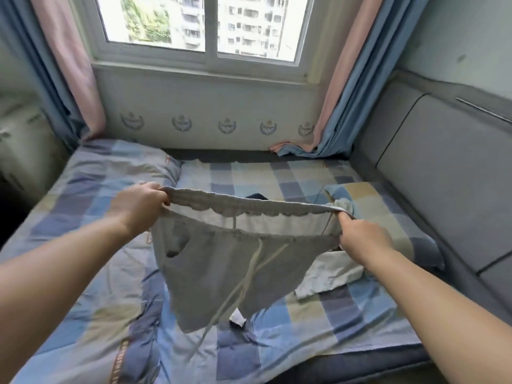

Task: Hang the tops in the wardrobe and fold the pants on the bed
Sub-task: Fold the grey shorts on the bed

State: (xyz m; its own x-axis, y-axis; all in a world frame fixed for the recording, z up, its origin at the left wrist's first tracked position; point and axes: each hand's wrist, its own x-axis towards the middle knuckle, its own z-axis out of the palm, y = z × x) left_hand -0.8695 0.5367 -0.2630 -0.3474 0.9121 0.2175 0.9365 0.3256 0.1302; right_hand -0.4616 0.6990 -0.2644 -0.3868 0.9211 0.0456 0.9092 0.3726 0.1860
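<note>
Grey drawstring pants (221,267) hang in the air above the checked bed (318,322), stretched wide by the elastic waistband. My left hand (138,206) grips the waistband's left end and my right hand (363,239) grips its right end. The legs droop toward the quilt, with the cord dangling down the front. A white garment (332,275) lies crumpled on the bed under the pants' right side. A small dark piece of clothing (256,195) shows just behind the waistband.
A checked pillow (368,200) lies at the right by the grey padded headboard (443,173). Folded checked bedding (116,167) sits at the far left. The window wall and blue-pink curtains (340,106) close off the bed's far side.
</note>
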